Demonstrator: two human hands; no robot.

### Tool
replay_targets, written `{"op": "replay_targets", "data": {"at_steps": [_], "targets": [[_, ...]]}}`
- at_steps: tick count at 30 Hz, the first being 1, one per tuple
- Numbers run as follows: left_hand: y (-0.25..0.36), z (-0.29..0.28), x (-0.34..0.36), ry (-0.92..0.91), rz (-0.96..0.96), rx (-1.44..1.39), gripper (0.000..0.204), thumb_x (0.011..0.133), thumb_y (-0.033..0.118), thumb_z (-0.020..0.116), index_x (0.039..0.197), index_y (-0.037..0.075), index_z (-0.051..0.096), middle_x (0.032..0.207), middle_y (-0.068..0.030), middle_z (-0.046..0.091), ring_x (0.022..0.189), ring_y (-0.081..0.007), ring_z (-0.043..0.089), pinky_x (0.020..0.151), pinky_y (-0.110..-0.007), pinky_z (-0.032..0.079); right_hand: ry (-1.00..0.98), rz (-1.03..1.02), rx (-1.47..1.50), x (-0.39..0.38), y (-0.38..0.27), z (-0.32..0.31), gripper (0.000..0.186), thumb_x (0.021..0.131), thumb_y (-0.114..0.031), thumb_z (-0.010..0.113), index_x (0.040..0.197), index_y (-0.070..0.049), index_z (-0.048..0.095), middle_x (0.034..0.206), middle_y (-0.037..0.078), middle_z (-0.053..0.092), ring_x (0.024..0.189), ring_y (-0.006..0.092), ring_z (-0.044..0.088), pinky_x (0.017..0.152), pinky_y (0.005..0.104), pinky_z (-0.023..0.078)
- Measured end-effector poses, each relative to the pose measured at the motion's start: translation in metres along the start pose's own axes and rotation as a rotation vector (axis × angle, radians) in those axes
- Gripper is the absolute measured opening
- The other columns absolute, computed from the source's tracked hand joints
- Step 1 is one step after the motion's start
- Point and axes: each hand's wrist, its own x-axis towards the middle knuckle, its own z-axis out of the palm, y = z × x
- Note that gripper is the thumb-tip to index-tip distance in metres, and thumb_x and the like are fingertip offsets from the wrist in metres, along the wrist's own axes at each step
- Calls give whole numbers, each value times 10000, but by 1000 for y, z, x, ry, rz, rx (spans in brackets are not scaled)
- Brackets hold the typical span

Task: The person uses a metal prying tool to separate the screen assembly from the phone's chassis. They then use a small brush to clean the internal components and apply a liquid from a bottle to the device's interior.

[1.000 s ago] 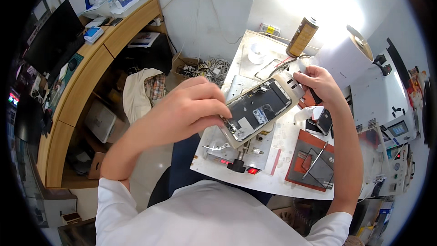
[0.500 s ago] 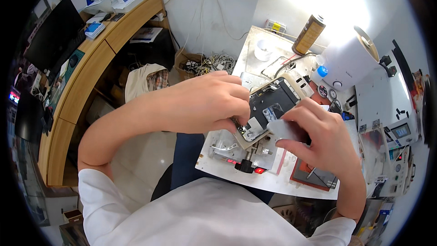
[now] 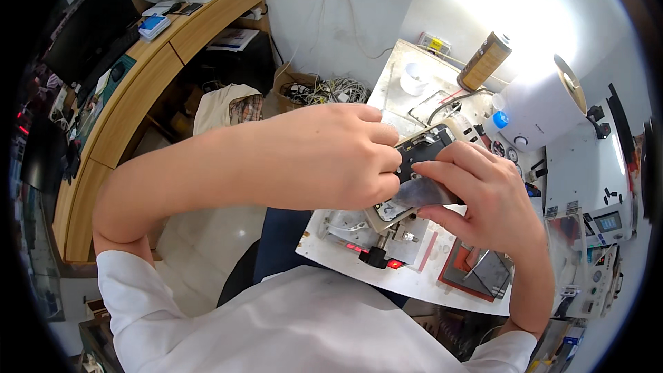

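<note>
Left hand [image 3: 324, 159] is curled around the near edge of the opened smartphone with its dark insides showing [image 3: 418, 159], fingers clamped on it, holding it over the white counter [image 3: 414, 273]. Right hand [image 3: 483, 193] has its fingers pinched together on a thin grey flat tool [image 3: 423, 193] lying against the phone. Further right sits a brown spray can [image 3: 485, 61], then a white paper roll [image 3: 545, 107].

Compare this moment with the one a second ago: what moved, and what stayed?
The right hand came in from the phone's far end and now presses a thin grey piece onto the opened phone. The left hand keeps its grip on the phone. The brown can and white bench look unchanged.
</note>
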Motion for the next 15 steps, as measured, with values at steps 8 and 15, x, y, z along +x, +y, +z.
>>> {"op": "replay_targets", "data": {"at_steps": [8, 15], "targets": [[0, 4, -5, 107, 82, 137, 125, 688, 114, 718, 746, 54, 626, 784, -7, 554, 820, -169, 593, 715, -296, 493, -20, 29, 16, 0, 8, 1, 398, 738, -244, 862, 1050, -59, 699, 974, 50, 610, 847, 249, 656, 693, 380, 532], [7, 4, -3, 62, 133, 207, 139, 686, 108, 714, 763, 29, 631, 804, -19, 570, 802, -173, 583, 688, -289, 499, -48, 53, 15, 0, 3, 2, 373, 742, -233, 857, 1035, -68, 694, 964, 44, 604, 881, 248, 642, 729, 390, 520]]}}
